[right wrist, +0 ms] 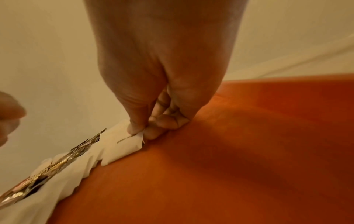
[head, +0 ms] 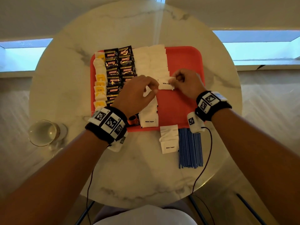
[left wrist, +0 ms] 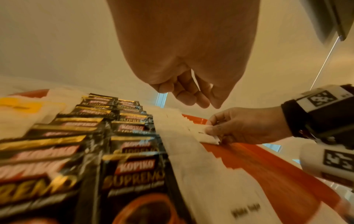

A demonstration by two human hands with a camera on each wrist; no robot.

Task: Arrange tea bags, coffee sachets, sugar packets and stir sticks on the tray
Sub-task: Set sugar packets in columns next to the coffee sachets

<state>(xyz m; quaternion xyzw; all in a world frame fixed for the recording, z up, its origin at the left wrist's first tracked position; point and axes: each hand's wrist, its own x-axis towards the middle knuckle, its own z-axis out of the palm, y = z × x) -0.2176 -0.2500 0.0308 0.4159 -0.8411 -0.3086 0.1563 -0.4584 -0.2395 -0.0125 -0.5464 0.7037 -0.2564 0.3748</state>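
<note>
On the red tray lie a column of tea bags, two columns of black coffee sachets and two overlapping columns of white sugar packets. My right hand pinches one sugar packet by its right edge between thumb and fingers, low over the second sugar column. The right wrist view shows the same pinch of the right hand on the packet. My left hand hovers just left of it, its fingers loosely curled with nothing in them. Blue stir sticks lie on the table.
Two loose sugar packets lie on the round marble table beside the stir sticks, just below the tray's near edge. A glass stands at the table's left edge. The tray's right half is bare red.
</note>
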